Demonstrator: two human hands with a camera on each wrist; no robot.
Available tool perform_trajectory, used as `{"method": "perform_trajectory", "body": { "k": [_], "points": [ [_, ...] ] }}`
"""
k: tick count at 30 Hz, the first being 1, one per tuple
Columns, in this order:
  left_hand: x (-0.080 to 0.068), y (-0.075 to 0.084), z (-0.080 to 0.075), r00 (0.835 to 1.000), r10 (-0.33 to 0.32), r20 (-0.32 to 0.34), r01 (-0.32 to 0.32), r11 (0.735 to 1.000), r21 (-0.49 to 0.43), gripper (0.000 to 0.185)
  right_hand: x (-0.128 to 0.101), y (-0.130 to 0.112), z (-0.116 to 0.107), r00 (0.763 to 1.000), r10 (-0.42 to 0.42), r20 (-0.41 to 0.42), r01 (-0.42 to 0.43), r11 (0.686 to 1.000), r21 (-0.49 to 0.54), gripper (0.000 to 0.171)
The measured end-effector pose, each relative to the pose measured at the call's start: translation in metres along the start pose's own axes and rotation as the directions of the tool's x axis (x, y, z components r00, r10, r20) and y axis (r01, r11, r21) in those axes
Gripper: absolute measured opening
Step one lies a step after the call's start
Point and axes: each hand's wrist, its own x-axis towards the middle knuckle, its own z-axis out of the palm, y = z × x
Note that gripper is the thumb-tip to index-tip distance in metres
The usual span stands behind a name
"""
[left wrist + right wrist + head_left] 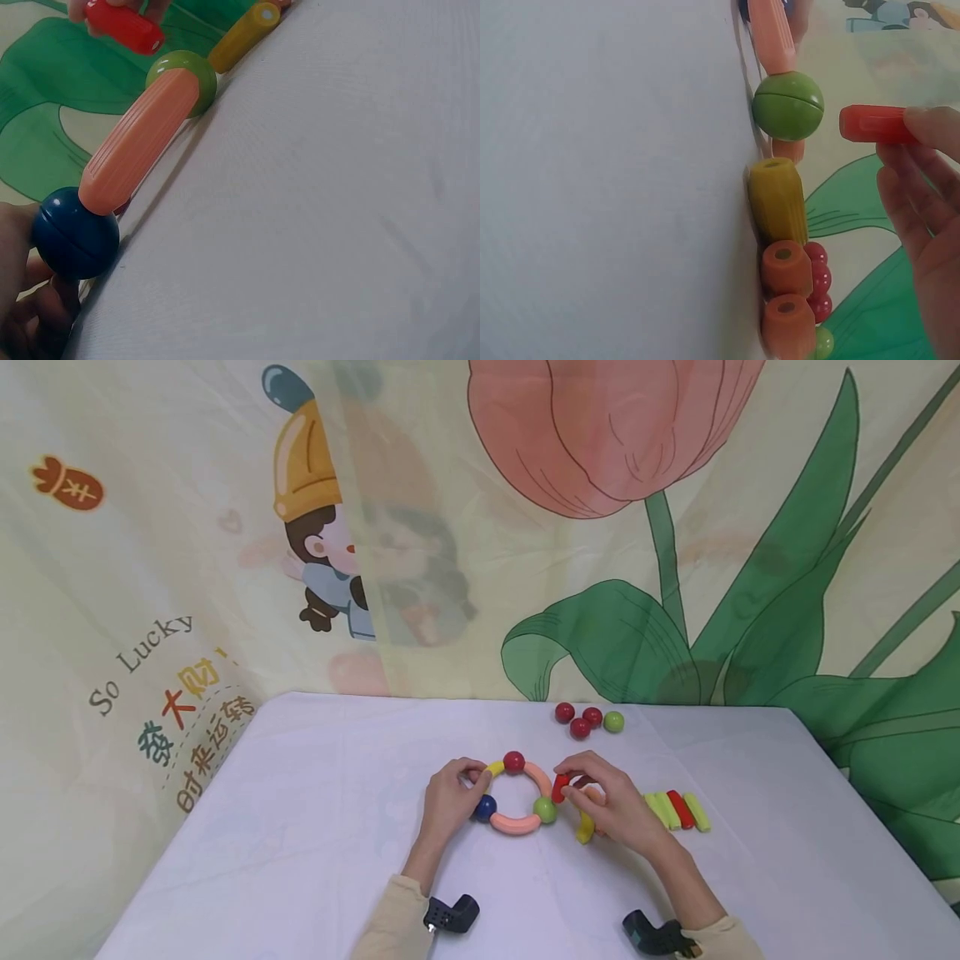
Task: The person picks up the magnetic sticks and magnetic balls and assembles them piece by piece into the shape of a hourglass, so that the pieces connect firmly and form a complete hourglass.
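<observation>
A ring of curved rods and balls lies on the white table. It joins a red ball (513,762), a green ball (545,810), a blue ball (485,808), a yellow rod (495,767) and two salmon rods, the nearer one (515,824) running from blue to green. At the ring's left side my left hand (447,795) grips it by the yellow rod, fingers close to the blue ball. Between thumb and fingertips, my right hand (617,806) pinches a short red rod (874,124). The red rod is held up beside the green ball, apart from it in the right wrist view.
Under the right hand lie a curved yellow rod (585,828) and orange rods (787,326). Farther right is a row of light green rods (697,812) and a red one (681,810). Several red balls (580,728) and a green ball (613,721) sit near the back edge.
</observation>
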Motion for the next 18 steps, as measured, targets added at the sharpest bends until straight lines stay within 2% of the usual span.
{"method": "perform_trajectory", "body": {
  "k": [6, 18],
  "points": [
    [-0.0006, 0.0006, -0.0005, 1.000, -0.004, 0.001, 0.004, 1.000, -0.002, 0.015, 0.0006, -0.0020, 0.0053, 1.000, -0.011, 0.021, 0.011, 1.000, 0.001, 0.032],
    [0.0008, -0.0003, 0.0004, 1.000, 0.004, -0.003, -0.004, 1.000, 0.001, 0.015, 0.0012, -0.0053, 0.0090, 0.998, 0.048, 0.046, -0.047, 0.999, -0.019, 0.030]
  ]
}}
